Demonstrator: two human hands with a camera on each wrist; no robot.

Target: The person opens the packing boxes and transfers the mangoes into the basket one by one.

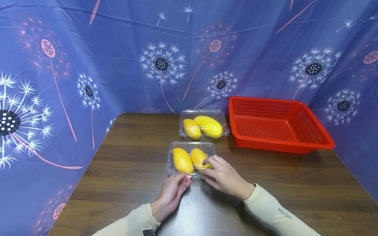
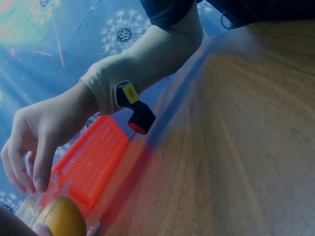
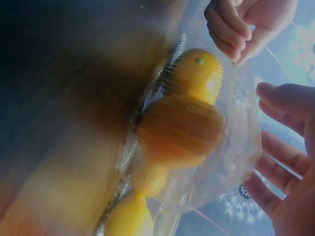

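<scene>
A clear plastic clamshell box (image 1: 170, 164) with two yellow mangoes (image 1: 182, 160) stands on the table in front of me. My left hand (image 1: 172, 193) pinches its near edge between thumb and fingers, toward the left corner. Over the near right corner is my right hand (image 1: 220, 175); in the right wrist view its fingers (image 3: 283, 160) are spread and relaxed beside the lid's edge. The box appears closed, but the catch along its rim is too blurred to make out. In the left wrist view, only part of one mango (image 2: 66, 219) shows.
Just behind stands a second clear box (image 1: 189, 114) with two mangoes. A red perforated basket (image 1: 274, 144) sits at the back right, close to that box. The wooden table (image 1: 124, 164) meets a blue dandelion-print cloth (image 1: 118, 49) at the back and sides.
</scene>
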